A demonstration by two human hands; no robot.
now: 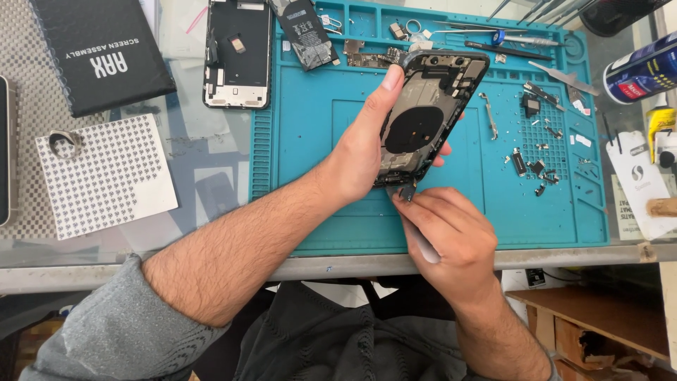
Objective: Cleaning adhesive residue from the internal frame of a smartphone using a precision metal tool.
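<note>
**Opened phone housing, held over the repair mat**

Right hand point(451, 229): nearest the camera, above the mat's near edge. Fingers curled tight and pinched round a slim grey tool point(422, 243); the tip meets a small dark part at the housing's lower end. Most of the tool is hidden inside the fist.

Left hand point(363, 152): fingers wrapped round the phone housing point(423, 116) from its left side, thumb lying along the edge, fingertips just showing past the right edge.

Phone housing: dark frame, screen off, held tilted above the middle of the teal mat point(310, 141). Inside shows a round black coil, grey metal plates and camera openings at the top end. Its lower end is covered by both hands.

Surroundings: detached screen point(238, 53) at the mat's far left corner; battery point(305, 32) at the far edge; screws and small brackets point(536, 162) scattered toward the right edge, too small to identify. Black box point(99, 49) on the bench's far left.
</note>
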